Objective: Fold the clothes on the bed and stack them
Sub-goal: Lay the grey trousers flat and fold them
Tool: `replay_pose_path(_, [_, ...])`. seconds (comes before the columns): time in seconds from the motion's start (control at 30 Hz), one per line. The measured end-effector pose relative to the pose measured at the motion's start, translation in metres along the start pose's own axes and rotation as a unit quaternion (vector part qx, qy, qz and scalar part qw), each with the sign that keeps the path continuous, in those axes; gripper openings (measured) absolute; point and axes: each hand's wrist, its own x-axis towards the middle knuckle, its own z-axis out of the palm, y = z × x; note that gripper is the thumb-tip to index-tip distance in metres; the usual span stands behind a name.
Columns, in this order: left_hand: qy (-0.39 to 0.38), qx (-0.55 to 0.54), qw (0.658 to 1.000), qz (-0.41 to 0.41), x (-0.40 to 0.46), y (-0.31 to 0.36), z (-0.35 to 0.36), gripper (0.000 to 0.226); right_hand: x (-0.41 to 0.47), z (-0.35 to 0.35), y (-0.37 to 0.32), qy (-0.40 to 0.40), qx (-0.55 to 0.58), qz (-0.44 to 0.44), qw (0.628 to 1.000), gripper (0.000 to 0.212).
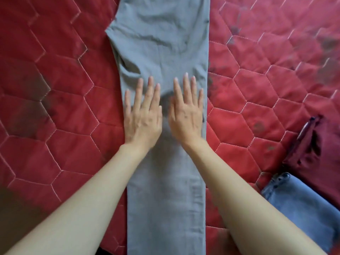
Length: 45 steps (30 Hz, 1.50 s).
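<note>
Grey trousers (161, 43) lie lengthwise down the middle of the bed, folded leg on leg, running from the top edge of the view to the bottom. My left hand (142, 115) rests flat on the left half of the trousers with its fingers straight and spread. Beside it, my right hand (186, 111) lies flat on the right half, fingers straight. Both palms press the cloth near the thigh area. Wrinkles show in the fabric above my fingertips.
A red quilted bedspread (55, 89) with hexagon stitching covers the bed. At the right edge lie a dark red garment (316, 150) and, nearer to me, blue jeans (301, 205).
</note>
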Motion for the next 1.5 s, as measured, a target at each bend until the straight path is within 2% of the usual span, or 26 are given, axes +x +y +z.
replay_pose_path(0.07, [-0.028, 0.011, 0.999, 0.016, 0.043, -0.005, 0.007, 0.056, 0.048, 0.008, -0.014, -0.024, 0.009, -0.045, 0.999, 0.05])
replay_pose_path(0.13, [-0.085, 0.015, 0.996, -0.015, 0.067, -0.018, 0.021, 0.059, 0.076, 0.021, -0.009, -0.086, -0.04, -0.062, 0.994, 0.05])
replay_pose_path(0.2, [-0.092, 0.007, 0.994, -0.059, 0.069, -0.035, 0.034, 0.057, 0.079, 0.031, 0.014, -0.116, -0.105, -0.06, 0.986, 0.052])
replay_pose_path(0.37, [-0.037, -0.064, 0.985, -0.155, 0.058, -0.053, 0.037, 0.057, 0.063, 0.035, 0.041, -0.049, -0.105, 0.019, 0.993, 0.055])
replay_pose_path(0.5, [0.006, -0.175, 0.976, -0.13, 0.07, -0.091, 0.022, 0.047, 0.063, 0.035, 0.038, -0.052, -0.127, 0.024, 0.99, 0.057])
replay_pose_path(0.67, [0.051, -0.191, 0.974, -0.106, 0.116, -0.149, 0.004, 0.037, 0.059, 0.035, 0.008, -0.036, -0.083, 0.072, 0.993, 0.058])
replay_pose_path(0.83, [0.034, -0.235, 0.964, -0.116, 0.158, -0.154, 0.002, 0.026, 0.055, 0.051, -0.059, -0.013, -0.042, 0.004, 0.999, 0.054])
replay_pose_path(0.93, [0.078, -0.269, 0.951, -0.134, 0.169, -0.154, 0.004, 0.023, 0.064, 0.059, -0.082, -0.017, -0.033, -0.011, 0.999, 0.058])
replay_pose_path(1.03, [0.098, -0.286, 0.948, -0.097, 0.181, -0.163, 0.003, 0.016, 0.059, 0.065, -0.096, -0.005, -0.044, -0.066, 0.997, 0.063])
replay_pose_path(1.13, [0.091, -0.254, 0.962, -0.039, 0.192, -0.178, 0.0, 0.013, 0.047, 0.067, -0.107, 0.043, -0.04, -0.079, 0.995, 0.035])
replay_pose_path(1.23, [0.061, -0.266, 0.962, -0.015, 0.2, -0.189, -0.005, 0.011, 0.044, 0.066, -0.115, 0.056, -0.044, -0.011, 0.997, 0.011])
replay_pose_path(1.33, [0.027, -0.28, 0.959, -0.004, 0.211, -0.196, -0.009, 0.013, 0.043, 0.064, -0.117, 0.051, -0.017, 0.051, 0.997, 0.01])
replay_pose_path(1.5, [-0.035, -0.25, 0.968, -0.015, 0.222, -0.207, -0.009, 0.016, 0.037, 0.064, -0.121, 0.034, 0.032, 0.09, 0.995, 0.019])
